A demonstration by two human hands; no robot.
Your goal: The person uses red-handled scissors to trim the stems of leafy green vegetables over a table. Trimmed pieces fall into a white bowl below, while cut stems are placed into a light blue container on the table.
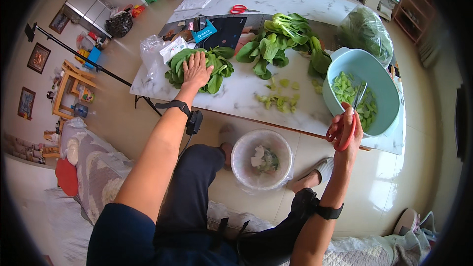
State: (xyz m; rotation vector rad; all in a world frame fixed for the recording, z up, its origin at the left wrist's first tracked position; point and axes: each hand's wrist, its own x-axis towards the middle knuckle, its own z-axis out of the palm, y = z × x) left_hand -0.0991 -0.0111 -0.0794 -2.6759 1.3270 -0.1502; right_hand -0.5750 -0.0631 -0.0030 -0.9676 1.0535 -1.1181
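My left hand [196, 70] lies flat, fingers spread, on top of a heap of bok choy leaves [220, 59] at the left of the marble-patterned table [236, 103]. My right hand [349, 133] holds red-handled scissors [345, 140] by their loops. The blades point up over the near side of a pale turquoise basin [334, 99], where cut green stalk pieces [343, 85] cover part of the bottom. Whole bok choy [273, 48] is piled at the table's middle. Small pale trimmings [281, 101] are scattered near the front edge.
A lined waste bin [236, 155] stands on the floor between my feet. Behind the basin is a clear bag of greens [366, 33]. Another pair of red scissors [239, 9] lies at the back. Clear plastic [151, 53] and a white packet [173, 48] sit left; a black pole [74, 53] slants nearby.
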